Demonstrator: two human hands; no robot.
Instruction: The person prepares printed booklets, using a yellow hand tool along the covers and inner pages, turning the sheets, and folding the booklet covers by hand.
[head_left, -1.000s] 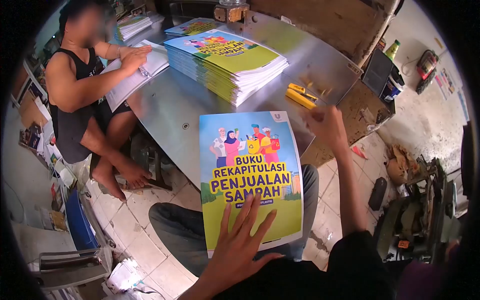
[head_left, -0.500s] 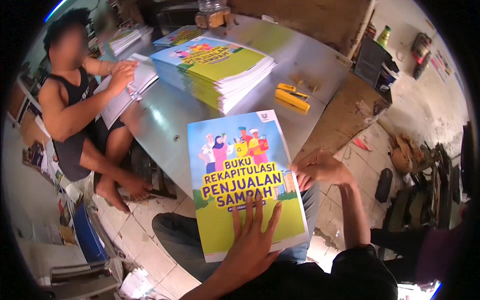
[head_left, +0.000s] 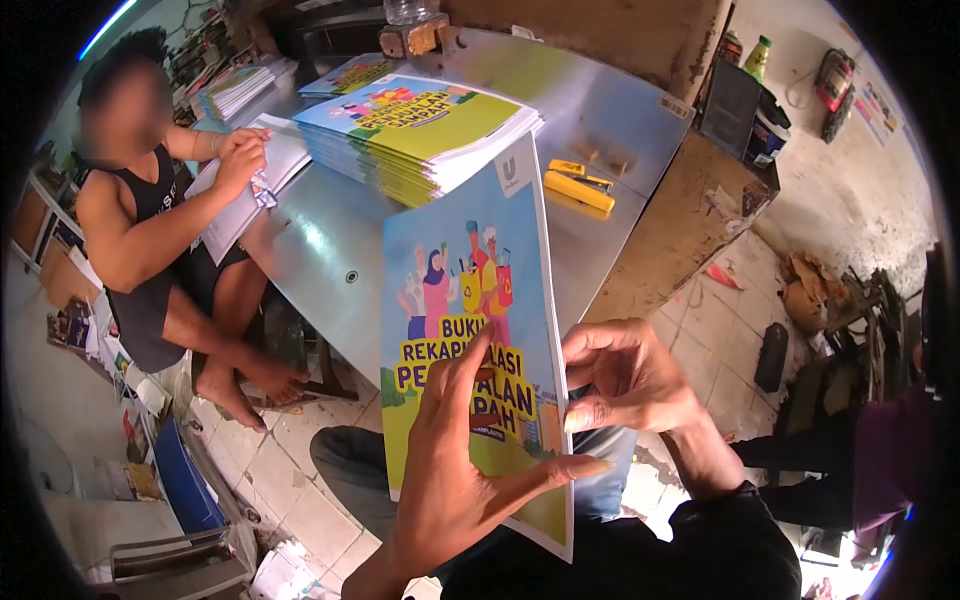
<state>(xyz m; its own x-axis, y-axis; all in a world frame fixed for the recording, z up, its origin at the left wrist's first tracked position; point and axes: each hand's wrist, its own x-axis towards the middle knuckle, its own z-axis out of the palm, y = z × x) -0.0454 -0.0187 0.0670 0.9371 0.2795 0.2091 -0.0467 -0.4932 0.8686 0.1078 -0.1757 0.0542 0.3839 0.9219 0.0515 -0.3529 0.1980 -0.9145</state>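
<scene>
Metal shines on the desk (head_left: 325, 245) beyond our lap in the head view. Before it, we have the booklet (head_left: 460, 235) tilted; our left hand (head_left: 445, 475) spreads over its cover, thumb apart, hiding title letters. Our right hand (head_left: 640, 380) bends to its edge; whether it pinches pages, we cannot tell.

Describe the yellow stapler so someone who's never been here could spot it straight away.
Start at the metal table and find its tall stack of booklets. Just right of that stack, beyond the held-up booklet, lies the stapler. It's a slim, solid-yellow tool, unlike the flat, blue-and-green printed covers beside it.
</scene>
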